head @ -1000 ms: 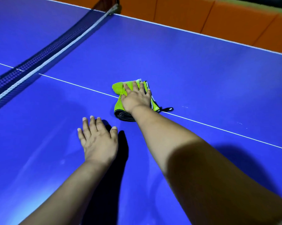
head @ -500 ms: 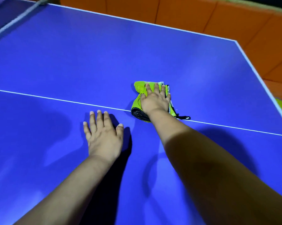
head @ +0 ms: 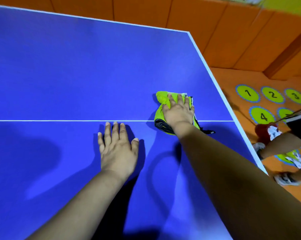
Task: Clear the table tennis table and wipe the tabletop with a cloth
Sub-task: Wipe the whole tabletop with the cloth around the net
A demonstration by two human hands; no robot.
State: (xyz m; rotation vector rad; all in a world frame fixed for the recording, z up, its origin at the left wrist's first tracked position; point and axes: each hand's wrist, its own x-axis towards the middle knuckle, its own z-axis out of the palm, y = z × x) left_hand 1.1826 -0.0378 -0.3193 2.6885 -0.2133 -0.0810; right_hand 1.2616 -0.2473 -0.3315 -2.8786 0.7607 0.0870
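Orange padded wall panels point(head: 181, 11) ran across the top of the view, above an orange floor point(head: 233, 80). At right, green circles numbered 1 point(head: 248, 93), 2 point(head: 272, 94), 3 point(head: 295, 96) and 4 point(head: 263, 116) lay on that floor. Nearer, a person's bare legs point(head: 285, 141) and pale shoes point(head: 285, 179) showed.

Head-worn view, down over tabletop point(head: 76, 66)

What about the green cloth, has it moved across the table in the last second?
Yes. The right hand has slid the cloth rightward along the white centre line, toward the table's end edge.
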